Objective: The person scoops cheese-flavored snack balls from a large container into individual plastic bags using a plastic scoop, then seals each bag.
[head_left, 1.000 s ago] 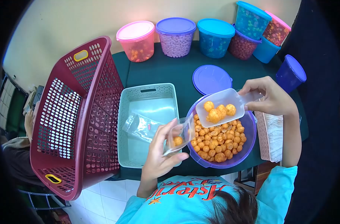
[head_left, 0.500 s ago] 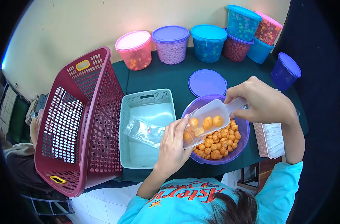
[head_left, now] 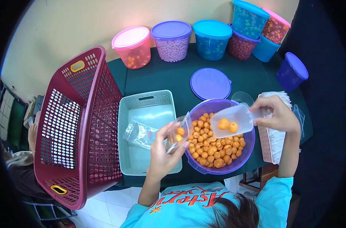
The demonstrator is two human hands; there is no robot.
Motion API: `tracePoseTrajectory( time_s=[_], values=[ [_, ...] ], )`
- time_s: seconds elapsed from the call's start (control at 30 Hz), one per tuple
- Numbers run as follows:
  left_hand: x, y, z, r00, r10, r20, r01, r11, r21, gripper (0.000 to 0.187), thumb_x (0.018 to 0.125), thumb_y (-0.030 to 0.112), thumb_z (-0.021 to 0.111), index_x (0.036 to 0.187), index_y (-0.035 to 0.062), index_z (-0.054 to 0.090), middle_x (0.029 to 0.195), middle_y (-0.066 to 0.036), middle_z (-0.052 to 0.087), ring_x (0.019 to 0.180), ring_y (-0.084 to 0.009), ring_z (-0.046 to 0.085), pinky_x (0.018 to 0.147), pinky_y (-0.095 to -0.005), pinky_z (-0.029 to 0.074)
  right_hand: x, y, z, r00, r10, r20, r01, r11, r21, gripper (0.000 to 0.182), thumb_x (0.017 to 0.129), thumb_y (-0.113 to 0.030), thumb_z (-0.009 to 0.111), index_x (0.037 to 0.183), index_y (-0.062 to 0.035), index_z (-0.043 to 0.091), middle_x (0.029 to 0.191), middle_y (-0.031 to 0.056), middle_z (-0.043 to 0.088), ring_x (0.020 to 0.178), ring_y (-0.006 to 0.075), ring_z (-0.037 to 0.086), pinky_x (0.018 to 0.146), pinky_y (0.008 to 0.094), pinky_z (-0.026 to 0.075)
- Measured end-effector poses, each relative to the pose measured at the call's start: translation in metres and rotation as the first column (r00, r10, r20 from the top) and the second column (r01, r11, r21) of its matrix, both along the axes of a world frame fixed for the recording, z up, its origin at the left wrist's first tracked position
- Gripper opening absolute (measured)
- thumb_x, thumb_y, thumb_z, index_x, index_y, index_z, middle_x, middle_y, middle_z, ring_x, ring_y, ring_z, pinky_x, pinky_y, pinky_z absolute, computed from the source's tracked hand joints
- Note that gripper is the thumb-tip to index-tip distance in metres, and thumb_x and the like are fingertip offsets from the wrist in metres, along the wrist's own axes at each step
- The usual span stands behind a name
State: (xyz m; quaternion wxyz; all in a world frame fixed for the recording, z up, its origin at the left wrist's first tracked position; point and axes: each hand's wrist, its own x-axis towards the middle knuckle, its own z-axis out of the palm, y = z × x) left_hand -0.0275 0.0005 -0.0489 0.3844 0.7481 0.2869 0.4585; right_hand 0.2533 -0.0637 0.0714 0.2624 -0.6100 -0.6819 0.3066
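My left hand [head_left: 163,146] grips a clear plastic bag [head_left: 185,124] with a few orange snack balls inside, its mouth facing up and right. In my right hand [head_left: 277,114] is the handle of a translucent scoop [head_left: 239,114], held over the bowl with two orange balls in it. Scoop and bag are apart. Below lies a purple bowl [head_left: 249,154] holding many round orange snack balls [head_left: 214,148]. Left of it, a pale green basket [head_left: 146,171] contains a flat clear bag [head_left: 140,133], which appears sealed.
A tall maroon laundry basket [head_left: 93,125] stands at left. Along the wall are lidded tubs [head_left: 171,41] of snacks, some stacked. A purple lid [head_left: 211,83] lies behind the bowl; a pink basket of clear bags [head_left: 277,140] sits at right. Another person's hand [head_left: 31,136] shows far left.
The scoop has drawn back right, out of the bag's mouth, and holds fewer balls. My left hand has shifted slightly left and tipped the bag more upright, with balls inside.
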Motion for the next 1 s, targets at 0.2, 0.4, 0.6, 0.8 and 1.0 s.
tracePoseTrajectory(
  time_s=[0.2, 0.4, 0.6, 0.8, 1.0],
  values=[
    [-0.019, 0.011, 0.007, 0.941, -0.037, 0.336, 0.123, 0.964, -0.238, 0.045, 0.072, 0.004, 0.063, 0.112, -0.0007, 0.044, 0.112, -0.017, 0.05, 0.103, -0.0222, 0.05, 0.083, -0.0339, 0.043, -0.008, -0.011, -0.051, 0.946, -0.105, 0.306, 0.116, 0.993, -0.018, 0.025, 0.061, -0.006, 0.064, 0.084, 0.0009, 0.059, 0.076, 0.0139, 0.061, 0.075, 0.0276, 0.059, 0.07, 0.0334, 0.044],
    [-0.036, 0.003, 0.021, 0.923, 0.028, 0.384, 0.09, 0.954, -0.285, 0.036, 0.073, 0.005, 0.061, 0.106, -0.0041, 0.052, 0.102, -0.018, 0.055, 0.096, -0.0208, 0.053, 0.083, -0.0332, 0.043, -0.049, -0.028, -0.057, 0.807, -0.288, 0.516, 0.158, 0.947, 0.28, 0.029, 0.064, -0.012, 0.065, 0.091, -0.0027, 0.058, 0.097, 0.0098, 0.056, 0.103, 0.0226, 0.045, 0.09, 0.0384, 0.025],
    [-0.044, -0.028, 0.031, 0.918, -0.049, 0.393, 0.172, 0.943, -0.285, 0.04, 0.07, 0.003, 0.063, 0.107, -0.0062, 0.051, 0.096, -0.017, 0.059, 0.089, -0.0221, 0.057, 0.083, -0.0335, 0.043, -0.108, -0.03, -0.047, 0.986, 0.005, -0.169, 0.041, 0.964, 0.264, 0.039, 0.071, -0.018, 0.064, 0.105, -0.0022, 0.052, 0.101, 0.0119, 0.054, 0.102, 0.0248, 0.047, 0.089, 0.0386, 0.03],
    [-0.023, -0.053, 0.044, 0.816, -0.133, 0.562, 0.31, 0.922, -0.231, 0.053, 0.063, 0.004, 0.071, 0.111, -0.0026, 0.047, 0.101, -0.013, 0.056, 0.096, -0.0207, 0.051, 0.085, -0.0334, 0.041, -0.168, -0.023, -0.081, 0.743, 0.338, -0.578, -0.245, 0.941, 0.236, 0.073, 0.086, -0.044, 0.035, 0.129, 0.0056, 0.002, 0.132, 0.0254, 0.015, 0.126, 0.0312, 0.017, 0.102, 0.0386, 0.015],
    [-0.045, -0.044, 0.017, 0.832, -0.222, 0.509, 0.413, 0.86, -0.301, 0.054, 0.06, 0.0, 0.073, 0.107, -0.003, 0.047, 0.11, -0.016, 0.051, 0.097, -0.0204, 0.054, 0.087, -0.0335, 0.04, -0.165, -0.031, -0.088, 0.627, 0.229, -0.745, -0.155, 0.973, 0.169, 0.052, 0.087, -0.032, 0.041, 0.122, 0.0046, 0.03, 0.121, 0.0192, 0.035, 0.116, 0.0279, 0.033, 0.096, 0.0365, 0.024]
  ],
)
